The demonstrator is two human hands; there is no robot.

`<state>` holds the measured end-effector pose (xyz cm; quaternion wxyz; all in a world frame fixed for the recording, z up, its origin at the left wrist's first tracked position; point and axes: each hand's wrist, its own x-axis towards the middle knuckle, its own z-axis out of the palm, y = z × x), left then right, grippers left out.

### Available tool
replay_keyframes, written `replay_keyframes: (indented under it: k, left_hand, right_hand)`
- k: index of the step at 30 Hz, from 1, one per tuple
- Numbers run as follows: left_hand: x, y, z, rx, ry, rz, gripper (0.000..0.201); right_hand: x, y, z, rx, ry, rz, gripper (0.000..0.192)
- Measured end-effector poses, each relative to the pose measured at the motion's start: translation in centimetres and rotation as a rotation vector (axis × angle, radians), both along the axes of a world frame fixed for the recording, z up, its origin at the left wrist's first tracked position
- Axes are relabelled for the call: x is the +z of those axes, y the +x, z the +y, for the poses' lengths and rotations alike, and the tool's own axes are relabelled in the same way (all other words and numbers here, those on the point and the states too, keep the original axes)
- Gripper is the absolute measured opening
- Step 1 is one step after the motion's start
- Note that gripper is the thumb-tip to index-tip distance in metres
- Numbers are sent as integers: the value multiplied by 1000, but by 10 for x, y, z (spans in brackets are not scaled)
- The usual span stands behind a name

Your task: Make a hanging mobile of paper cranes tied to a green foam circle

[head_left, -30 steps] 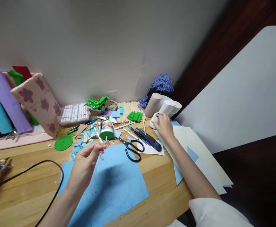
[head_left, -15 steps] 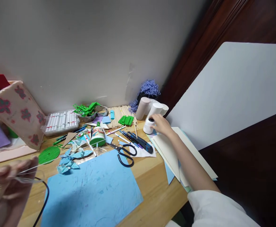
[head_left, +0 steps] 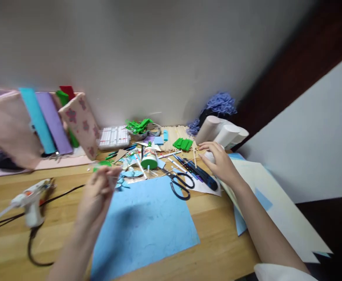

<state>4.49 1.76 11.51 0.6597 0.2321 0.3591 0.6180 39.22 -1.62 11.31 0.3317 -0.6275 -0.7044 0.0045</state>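
My left hand (head_left: 99, 191) is raised over the left edge of a blue sheet (head_left: 147, 226), blurred by motion, its fingers pinched on a thin pale thread. My right hand (head_left: 219, 162) is at the right, in front of a small white cylinder (head_left: 210, 157) that it partly hides. Its thumb and forefinger are curled close together, and a faint strand seems to run to their tips. Black-handled scissors (head_left: 178, 183) lie on the sheet's far corner. Beside them are a blue cutter knife (head_left: 204, 176) and a white-and-green glue bottle (head_left: 149, 158).
A glue gun (head_left: 33, 201) with its cord lies on the left. Paper rolls (head_left: 208, 128) and purple yarn (head_left: 221, 103) stand at the back right. Stacked sheets (head_left: 276, 203) lie under my right forearm. Markers (head_left: 114, 136), green paper pieces (head_left: 183, 144) and sticks fill the back.
The view has swung left, bringing the glue gun in. My left hand has moved from the left edge towards the blue sheet. My right hand has shifted slightly across the white cylinder.
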Motion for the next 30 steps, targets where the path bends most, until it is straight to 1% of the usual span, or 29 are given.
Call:
replay_keyframes:
  k: [2,4,6,7,9,12,17,19,22,26,28,30]
  left_hand:
    - [0,33,3,-77,-1,-34,20]
    - [-2,57,2,-167,-39,-76,16]
    - [-3,70,0,-212,-64,-116,12]
    - [-4,73,-1,-225,-75,-132,10]
    - [-3,77,-2,-243,-89,-155,9]
    - [-3,78,0,-270,-114,-177,10]
    - [-6,75,5,-217,-65,-218,8]
    - [-7,75,6,-194,-58,-230,8]
    - [-7,76,7,-157,-85,-262,10]
    - [-4,76,8,-107,-142,-314,20]
    - [-2,75,9,-89,-158,-337,24]
    - [0,74,9,-83,-170,-359,25]
  right_hand:
    - [9,-46,-8,138,-66,219,25]
    - [12,-88,-15,278,-197,376,30]
    - [7,-120,-18,328,-275,451,35]
    - [3,-132,-17,327,-295,474,37]
    - [-8,-146,-13,325,-322,506,38]
    - [-19,-151,-8,331,-346,577,32]
    - [-21,-147,-5,367,-459,711,18]
    - [-21,-148,-5,377,-490,735,18]
    - [-22,-150,-7,398,-484,717,17]
    - [-22,-151,-10,417,-474,679,21]
    - [-22,-151,-10,409,-479,694,21]
    - [-22,-152,-9,387,-491,735,17]
